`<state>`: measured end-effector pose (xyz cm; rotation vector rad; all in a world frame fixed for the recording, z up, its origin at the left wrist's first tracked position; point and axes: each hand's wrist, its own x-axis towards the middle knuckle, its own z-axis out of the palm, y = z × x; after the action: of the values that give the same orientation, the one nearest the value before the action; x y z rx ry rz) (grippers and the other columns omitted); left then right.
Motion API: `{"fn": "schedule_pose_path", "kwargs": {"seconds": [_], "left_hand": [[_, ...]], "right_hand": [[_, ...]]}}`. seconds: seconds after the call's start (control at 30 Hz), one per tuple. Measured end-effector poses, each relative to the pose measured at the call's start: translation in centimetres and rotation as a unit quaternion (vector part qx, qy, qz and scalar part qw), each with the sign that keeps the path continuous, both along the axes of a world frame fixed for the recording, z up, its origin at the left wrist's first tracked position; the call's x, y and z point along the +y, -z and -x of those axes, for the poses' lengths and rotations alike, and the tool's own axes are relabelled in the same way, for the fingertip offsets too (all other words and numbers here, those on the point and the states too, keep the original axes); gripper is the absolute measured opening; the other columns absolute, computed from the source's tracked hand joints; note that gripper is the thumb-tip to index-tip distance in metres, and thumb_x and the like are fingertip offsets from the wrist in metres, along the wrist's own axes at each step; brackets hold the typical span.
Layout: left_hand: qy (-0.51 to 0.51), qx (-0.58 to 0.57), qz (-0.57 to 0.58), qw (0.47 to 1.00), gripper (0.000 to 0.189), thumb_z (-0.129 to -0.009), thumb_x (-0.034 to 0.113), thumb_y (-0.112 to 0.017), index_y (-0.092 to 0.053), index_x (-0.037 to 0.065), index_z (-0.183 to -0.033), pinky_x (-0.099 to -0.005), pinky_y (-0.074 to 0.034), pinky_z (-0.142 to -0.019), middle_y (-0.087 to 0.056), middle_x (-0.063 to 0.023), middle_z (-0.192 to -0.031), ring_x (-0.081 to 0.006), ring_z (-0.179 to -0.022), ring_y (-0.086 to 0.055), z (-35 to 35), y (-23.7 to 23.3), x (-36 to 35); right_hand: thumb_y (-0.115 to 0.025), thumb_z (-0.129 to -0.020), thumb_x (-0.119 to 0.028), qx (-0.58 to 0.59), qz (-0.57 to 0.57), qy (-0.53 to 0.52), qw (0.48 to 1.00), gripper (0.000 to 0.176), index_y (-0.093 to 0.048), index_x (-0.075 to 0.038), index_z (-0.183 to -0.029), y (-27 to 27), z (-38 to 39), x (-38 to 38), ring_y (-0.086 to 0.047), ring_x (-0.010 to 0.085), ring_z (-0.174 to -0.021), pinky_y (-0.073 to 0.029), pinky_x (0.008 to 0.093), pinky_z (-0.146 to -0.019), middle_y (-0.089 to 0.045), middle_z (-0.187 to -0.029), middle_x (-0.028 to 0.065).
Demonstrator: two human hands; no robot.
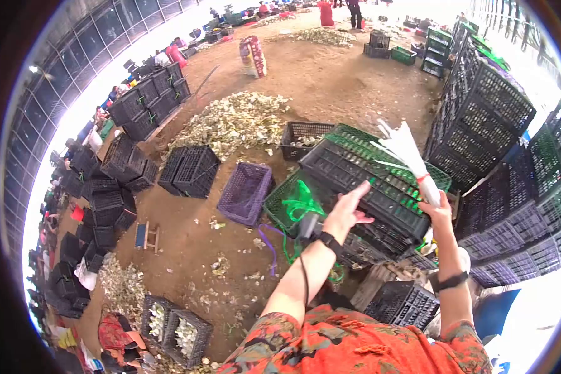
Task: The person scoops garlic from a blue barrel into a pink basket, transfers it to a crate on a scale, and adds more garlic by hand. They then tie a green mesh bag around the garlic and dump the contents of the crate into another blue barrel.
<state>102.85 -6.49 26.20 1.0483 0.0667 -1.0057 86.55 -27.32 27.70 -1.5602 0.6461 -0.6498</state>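
My right hand (438, 210) is wrapped round the lower end of a bundle of white plastic strips (411, 153), bound with a red band; its loose ends fan out at the top. Fingers spread, my left hand (348, 212) hovers over or touches the near side of a black plastic crate (361, 184); contact is hard to tell. Behind that crate lies a green crate (355, 140). Bright green plastic strings (302, 201) hang over another green crate (277, 209) left of my left hand.
A purple crate (246, 193) and black crates (190, 169) stand to the left. Tall crate stacks (480, 106) line the right. Plant trimmings (234, 124) lie heaped on the dirt floor, near a small stool (147, 237). A person (118, 333) sits at lower left beside filled crates (187, 336).
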Motion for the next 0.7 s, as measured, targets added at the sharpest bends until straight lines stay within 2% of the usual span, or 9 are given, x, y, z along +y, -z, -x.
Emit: {"fn": "schedule_pose_path", "kwargs": {"seconds": [0.03, 0.07, 0.13, 0.17, 0.2, 0.3, 0.47, 0.6, 0.7], "left_hand": [[0.017, -0.009, 0.019, 1.000, 0.048, -0.081, 0.035, -0.067, -0.057, 0.000, -0.113, -0.0499, -0.057, -0.070, -0.053, -0.0188, -0.119, -0.0380, -0.101, -0.057, -0.7, 2.5, -0.9], [-0.035, 0.035, 0.004, 0.999, 0.017, -0.082, 0.014, -0.063, -0.060, 0.000, -0.092, -0.0479, -0.056, -0.075, -0.064, -0.0126, -0.086, -0.0264, -0.075, -0.064, -0.4, 1.2, -1.0], [-0.041, 0.076, 0.039, 0.995, 0.015, -0.082, 0.007, -0.060, -0.058, -0.004, -0.092, -0.0428, -0.057, -0.074, -0.064, -0.0131, -0.087, -0.0250, -0.076, -0.065, -1.0, 0.6, -0.3], [-0.058, 0.098, 0.049, 0.992, 0.013, -0.082, 0.004, -0.059, -0.058, -0.004, -0.091, -0.0417, -0.057, -0.073, -0.064, -0.0131, -0.086, -0.0245, -0.076, -0.065, -1.3, -0.1, 0.1], [-0.069, 0.123, 0.084, 0.986, 0.012, -0.082, 0.000, -0.057, -0.056, -0.006, -0.092, -0.0420, -0.057, -0.072, -0.064, -0.0149, -0.086, -0.0252, -0.078, -0.066, -1.5, -0.6, 0.8], [-0.086, 0.076, 0.108, 0.988, 0.019, -0.082, 0.002, -0.061, -0.055, 0.001, -0.100, -0.0405, -0.058, -0.068, -0.065, -0.0105, -0.089, -0.0197, -0.076, -0.066, -1.5, -6.1, 5.3], [-0.119, 0.080, 0.222, 0.964, 0.016, -0.084, 0.004, -0.063, -0.059, 0.007, -0.100, -0.0432, -0.058, -0.067, -0.067, -0.0046, -0.083, -0.0155, -0.068, -0.065, -5.1, -9.2, 13.3], [-0.163, 0.084, 0.194, 0.964, 0.013, -0.088, 0.010, -0.060, -0.061, 0.004, -0.099, -0.0463, -0.057, -0.072, -0.068, -0.0084, -0.087, -0.0211, -0.070, -0.067, -11.5, -5.0, 22.0], [-0.187, 0.071, 0.184, 0.962, 0.021, -0.089, 0.012, -0.056, -0.060, 0.000, -0.105, -0.0418, -0.056, -0.077, -0.068, -0.0147, -0.096, -0.0280, -0.084, -0.068, -16.7, -2.0, 28.7]], "right_hand": [[-0.072, -0.066, -0.001, -0.019, -0.013, 0.007, 1.000, 0.050, -0.054, -0.003, -0.113, -0.3, 0.3, 0.4, -0.054, 0.0119, -0.087, -0.042, 0.0253, -0.078, -0.059, -0.095, 0.0014], [-0.071, -0.067, -0.001, 0.000, -0.012, 0.018, 1.000, 0.047, -0.054, -0.002, -0.111, 0.0, 0.6, 0.3, -0.054, 0.0116, -0.087, -0.042, 0.0252, -0.077, -0.059, -0.095, 0.0016], [-0.069, -0.067, 0.000, 0.015, -0.005, 0.031, 0.999, 0.045, -0.055, -0.002, -0.110, -1.9, 0.5, 2.1, -0.053, 0.0116, -0.086, -0.042, 0.0248, -0.077, -0.059, -0.096, 0.0026], [-0.068, -0.068, 0.000, 0.064, 0.051, 0.105, 0.991, 0.044, -0.055, -0.001, -0.110, -3.3, 0.2, 3.5, -0.053, 0.0117, -0.087, -0.042, 0.0252, -0.078, -0.059, -0.096, 0.0028], [-0.068, -0.069, 0.001, 0.042, 0.056, 0.077, 0.995, 0.043, -0.055, -0.001, -0.110, -5.0, 0.0, 4.3, -0.053, 0.0116, -0.086, -0.042, 0.0256, -0.078, -0.059, -0.096, 0.0028], [-0.067, -0.070, 0.001, 0.013, 0.116, 0.090, 0.989, 0.039, -0.056, -0.001, -0.106, -11.0, -1.8, 8.6, -0.053, 0.0109, -0.083, -0.043, 0.0258, -0.076, -0.059, -0.093, 0.0024], [-0.069, -0.068, -0.002, 0.027, 0.275, 0.059, 0.959, 0.040, -0.058, -0.001, -0.107, -16.8, -7.9, 15.5, -0.055, 0.0086, -0.082, -0.045, 0.0249, -0.073, -0.062, -0.089, 0.0017], [-0.073, -0.067, -0.008, 0.058, 0.367, -0.043, 0.927, 0.041, -0.060, -0.001, -0.105, -15.7, -16.4, 21.0, -0.060, 0.0149, -0.083, -0.046, 0.0274, -0.074, -0.064, -0.093, 0.0074], [-0.074, -0.072, -0.008, 0.072, 0.254, -0.121, 0.957, 0.025, -0.065, -0.001, -0.094, -12.8, -25.1, 26.3, -0.059, 0.0130, -0.081, -0.046, 0.0273, -0.076, -0.065, -0.088, 0.0046]]}}
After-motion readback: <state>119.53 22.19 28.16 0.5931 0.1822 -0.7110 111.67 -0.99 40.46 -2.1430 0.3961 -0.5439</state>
